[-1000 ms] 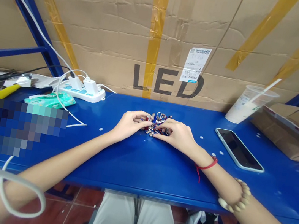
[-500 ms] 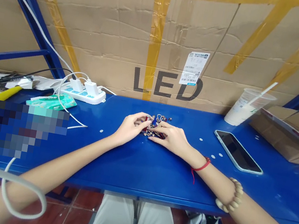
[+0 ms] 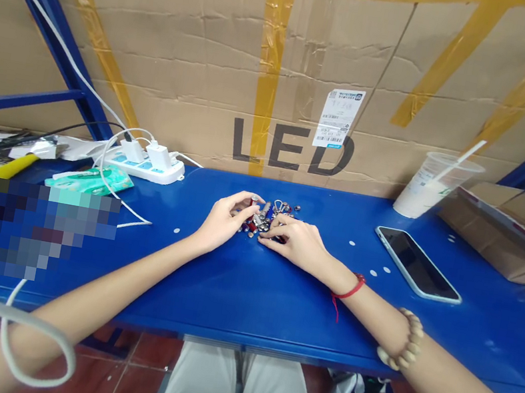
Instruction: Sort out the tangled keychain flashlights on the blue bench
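Several shiny parts [image 3: 264,212] lie on the blue table [image 3: 225,291] between the left hand [image 3: 226,220], which pinches a red piece [image 3: 254,203], and the right hand [image 3: 304,241], its fingers narrow, hold unclear. Fingertips have parted slightly, exposing more parts.

Our bare forearms [image 3: 125,284], red cord bracelet [image 3: 352,291] with dangling end at our right wrist [image 3: 340,277], pale round-beaded bracelet [image 3: 415,342] farther up, our light-grey trousers [image 3: 203,386]
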`<act>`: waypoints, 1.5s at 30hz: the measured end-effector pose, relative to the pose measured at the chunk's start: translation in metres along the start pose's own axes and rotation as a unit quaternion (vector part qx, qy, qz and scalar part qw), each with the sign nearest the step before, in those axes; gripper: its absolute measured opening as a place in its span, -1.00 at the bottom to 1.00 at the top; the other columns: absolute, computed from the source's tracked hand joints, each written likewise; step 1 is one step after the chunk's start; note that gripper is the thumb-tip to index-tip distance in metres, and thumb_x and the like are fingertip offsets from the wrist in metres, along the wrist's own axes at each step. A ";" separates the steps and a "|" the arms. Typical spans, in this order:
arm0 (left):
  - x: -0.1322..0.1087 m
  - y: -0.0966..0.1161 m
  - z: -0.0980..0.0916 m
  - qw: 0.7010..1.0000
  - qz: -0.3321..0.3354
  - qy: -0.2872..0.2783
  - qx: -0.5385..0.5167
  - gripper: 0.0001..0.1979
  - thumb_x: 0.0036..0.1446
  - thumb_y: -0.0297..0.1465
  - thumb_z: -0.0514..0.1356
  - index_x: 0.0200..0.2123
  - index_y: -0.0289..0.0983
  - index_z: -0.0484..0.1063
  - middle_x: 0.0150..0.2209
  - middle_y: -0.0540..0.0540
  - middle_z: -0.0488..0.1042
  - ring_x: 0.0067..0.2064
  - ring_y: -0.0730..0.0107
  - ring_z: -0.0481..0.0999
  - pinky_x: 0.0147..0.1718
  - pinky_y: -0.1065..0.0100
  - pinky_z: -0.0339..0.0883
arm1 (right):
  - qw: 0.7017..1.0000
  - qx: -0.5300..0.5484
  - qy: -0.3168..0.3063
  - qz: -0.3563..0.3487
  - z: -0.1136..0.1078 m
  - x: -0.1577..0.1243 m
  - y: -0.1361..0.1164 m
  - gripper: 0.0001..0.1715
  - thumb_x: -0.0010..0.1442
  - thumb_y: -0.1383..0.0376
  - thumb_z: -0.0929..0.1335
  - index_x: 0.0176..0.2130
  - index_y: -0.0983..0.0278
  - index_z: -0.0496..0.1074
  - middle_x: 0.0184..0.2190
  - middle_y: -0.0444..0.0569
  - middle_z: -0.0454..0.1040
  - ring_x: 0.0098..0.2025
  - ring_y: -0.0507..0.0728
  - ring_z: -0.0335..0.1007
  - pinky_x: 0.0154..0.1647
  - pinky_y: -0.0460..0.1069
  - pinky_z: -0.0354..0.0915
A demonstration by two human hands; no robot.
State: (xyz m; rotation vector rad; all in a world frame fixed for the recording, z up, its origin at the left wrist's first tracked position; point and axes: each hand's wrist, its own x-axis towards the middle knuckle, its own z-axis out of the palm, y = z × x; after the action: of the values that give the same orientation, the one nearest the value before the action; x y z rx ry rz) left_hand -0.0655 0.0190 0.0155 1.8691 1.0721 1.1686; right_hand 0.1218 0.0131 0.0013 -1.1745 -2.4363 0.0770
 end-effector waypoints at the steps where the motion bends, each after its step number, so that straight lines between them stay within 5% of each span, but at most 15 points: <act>1: 0.000 -0.001 0.000 1.000 0.004 -0.002 0.001 -0.74 0.10 -0.28 0.12 -0.20 -0.30 0.44 -0.34 -0.08 0.50 -0.33 0.38 0.49 -0.38 0.43 0.36 | 1.000 0.002 -0.002 -0.002 0.000 0.000 0.000 -0.76 0.17 0.14 0.33 -0.30 0.16 0.57 -0.28 -0.12 0.49 -0.32 0.00 0.41 -0.49 -0.12 0.07; 10: 0.000 -0.007 0.002 0.999 0.014 -0.019 0.035 -0.72 0.08 -0.29 0.15 -0.19 -0.31 0.49 -0.26 -0.10 0.54 -0.30 0.37 0.49 -0.30 0.40 0.34 | 0.998 0.032 0.009 0.048 -0.005 0.001 -0.005 -0.85 0.05 0.21 0.38 -0.35 0.22 0.53 -0.28 -0.12 0.49 -0.35 0.01 0.38 -0.52 -0.14 0.05; 17: 0.001 -0.007 0.002 0.997 0.022 -0.021 0.066 -0.74 0.07 -0.31 0.17 -0.20 -0.31 0.49 -0.26 -0.10 0.54 -0.29 0.38 0.48 -0.30 0.40 0.34 | 0.998 0.031 0.006 0.063 -0.005 0.002 -0.005 -0.90 0.01 0.26 0.39 -0.40 0.18 0.53 -0.46 -0.17 0.52 -0.45 0.01 0.37 -0.52 -0.13 0.05; 21: 0.000 -0.007 0.002 0.996 0.023 -0.029 0.076 -0.74 0.10 -0.31 0.14 -0.18 -0.32 0.48 -0.30 -0.09 0.53 -0.34 0.40 0.48 -0.30 0.39 0.35 | 0.993 0.045 0.061 0.095 -0.009 0.002 -0.003 -0.89 0.01 0.25 0.40 -0.39 0.19 0.54 -0.46 -0.14 0.54 -0.48 0.02 0.38 -0.50 -0.12 0.08; 25: 0.000 -0.007 0.001 0.994 0.058 -0.046 0.082 -0.75 0.10 -0.33 0.16 -0.19 -0.31 0.49 -0.28 -0.10 0.53 -0.34 0.40 0.49 -0.30 0.39 0.36 | 0.948 0.250 0.133 0.148 -0.014 0.003 -0.004 -0.71 0.02 0.12 0.40 -0.33 0.27 0.55 -0.40 -0.06 0.56 -0.46 0.04 0.40 -0.43 -0.09 0.23; 29: -0.002 -0.005 0.002 0.988 0.101 -0.066 0.096 -0.79 0.08 -0.37 0.19 -0.23 -0.32 0.52 -0.29 -0.11 0.54 -0.32 0.40 0.50 -0.28 0.40 0.36 | 0.858 0.470 0.084 0.187 -0.016 0.004 -0.010 -0.59 -0.07 0.07 0.44 -0.28 0.32 0.55 -0.33 0.00 0.57 -0.36 0.07 0.45 -0.33 -0.06 0.32; 31: -0.003 -0.005 0.003 0.985 0.111 -0.074 0.108 -0.81 0.08 -0.39 0.20 -0.25 -0.31 0.54 -0.30 -0.11 0.54 -0.31 0.39 0.50 -0.28 0.40 0.36 | 0.846 0.487 0.065 0.204 -0.016 0.004 -0.013 -0.57 -0.12 0.08 0.47 -0.29 0.32 0.56 -0.37 0.00 0.57 -0.38 0.07 0.45 -0.34 -0.05 0.33; 45: -0.005 -0.006 0.003 0.980 0.120 -0.075 0.141 -0.84 0.06 -0.37 0.22 -0.28 -0.23 0.57 -0.30 -0.08 0.58 -0.29 0.33 0.54 -0.26 0.38 0.36 | 0.894 0.406 0.038 0.183 -0.014 0.002 -0.003 -0.58 -0.09 0.06 0.45 -0.32 0.32 0.57 -0.45 -0.01 0.55 -0.46 0.06 0.40 -0.45 -0.06 0.31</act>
State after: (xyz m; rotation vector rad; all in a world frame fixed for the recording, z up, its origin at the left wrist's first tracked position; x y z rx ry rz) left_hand -0.0656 0.0169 0.0070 2.3219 0.9875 1.0249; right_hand 0.1244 0.0112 0.0153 -1.1507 -1.7484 1.0289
